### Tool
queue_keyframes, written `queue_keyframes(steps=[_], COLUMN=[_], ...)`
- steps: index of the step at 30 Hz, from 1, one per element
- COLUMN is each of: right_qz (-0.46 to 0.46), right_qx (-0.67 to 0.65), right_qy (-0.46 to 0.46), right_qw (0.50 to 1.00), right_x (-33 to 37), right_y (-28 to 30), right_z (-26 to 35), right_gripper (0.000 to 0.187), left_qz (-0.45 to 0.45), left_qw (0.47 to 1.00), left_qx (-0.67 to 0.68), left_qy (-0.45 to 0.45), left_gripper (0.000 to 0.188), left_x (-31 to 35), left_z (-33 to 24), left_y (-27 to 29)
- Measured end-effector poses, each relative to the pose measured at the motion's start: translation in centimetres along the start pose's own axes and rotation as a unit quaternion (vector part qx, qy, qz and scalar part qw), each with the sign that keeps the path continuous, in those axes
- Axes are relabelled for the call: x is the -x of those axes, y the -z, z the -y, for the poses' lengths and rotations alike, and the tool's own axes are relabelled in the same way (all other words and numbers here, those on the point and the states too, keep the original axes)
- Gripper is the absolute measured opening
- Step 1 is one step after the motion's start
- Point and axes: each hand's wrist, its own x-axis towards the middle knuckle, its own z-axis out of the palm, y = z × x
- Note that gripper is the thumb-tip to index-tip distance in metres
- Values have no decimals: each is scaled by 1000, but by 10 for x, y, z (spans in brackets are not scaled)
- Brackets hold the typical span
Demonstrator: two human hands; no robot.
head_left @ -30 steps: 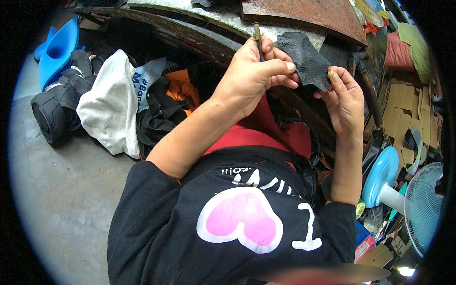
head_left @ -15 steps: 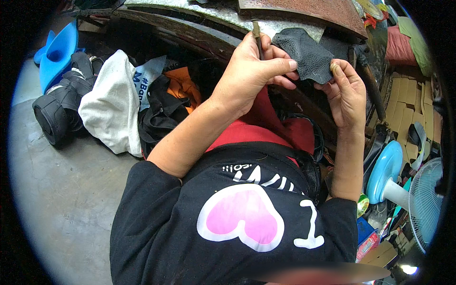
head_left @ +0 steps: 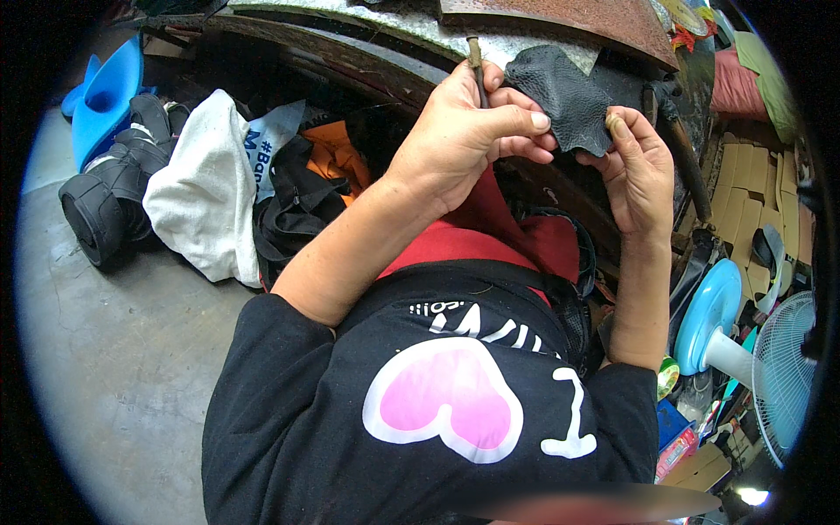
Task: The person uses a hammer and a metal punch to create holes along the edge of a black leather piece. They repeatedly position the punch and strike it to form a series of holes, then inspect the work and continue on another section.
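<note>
A piece of black grained leather (head_left: 560, 98) is stretched between my two hands, near the edge of the worktop. My left hand (head_left: 459, 127) pinches its left edge between thumb and fingers. The same hand also keeps a slim dark stick with a brownish end (head_left: 476, 59) tucked by the index finger; whether it is a brush or another tool I cannot tell. On the other side, my right hand (head_left: 637, 166) grips the leather's right corner between thumb and curled fingers.
Ahead lies a worktop with a pale speckled surface (head_left: 411, 28) and a rusty brown board (head_left: 560, 24). A white cloth (head_left: 206, 192) and black shoes (head_left: 101, 210) are on the left floor. To the right stand a fan (head_left: 783, 376), a light-blue round base (head_left: 710, 315) and flattened cardboard (head_left: 744, 188).
The leather has shifted slightly right and bends a little more near my right fingers. My left hand has edged slightly with it. Both grips stay the same.
</note>
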Motion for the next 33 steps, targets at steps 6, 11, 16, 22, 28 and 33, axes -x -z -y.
queue_keyframes(steps=[6, 11, 16, 22, 28, 33], right_qz=[2, 10, -8, -9, -13, -9], right_qx=[-2, 0, -2, -16, -14, -10], right_qy=[-4, -3, -8, 12, 24, 25], right_qw=[1000, 1000, 1000, 1000, 1000, 1000], right_x=[1, 1, 2, 4, 5, 5], right_y=[0, 0, 0, -1, -3, -2], right_z=[0, 1, 1, 0, -1, -1], right_gripper=[15, 15, 14, 14, 13, 13], left_qz=[-3, -16, -8, -3, -3, -11], left_qw=[1000, 1000, 999, 999, 999, 999], left_qx=[12, -20, -28, -24, -38, -46], left_qy=[7, 2, -22, -39, -27, -15], left_gripper=[38, 39, 39, 38, 37, 35], left_x=[0, 1, 1, 0, 0, 2], left_z=[-1, -5, -5, 1, -1, -2], left_y=[-1, -3, -3, 2, 4, 4])
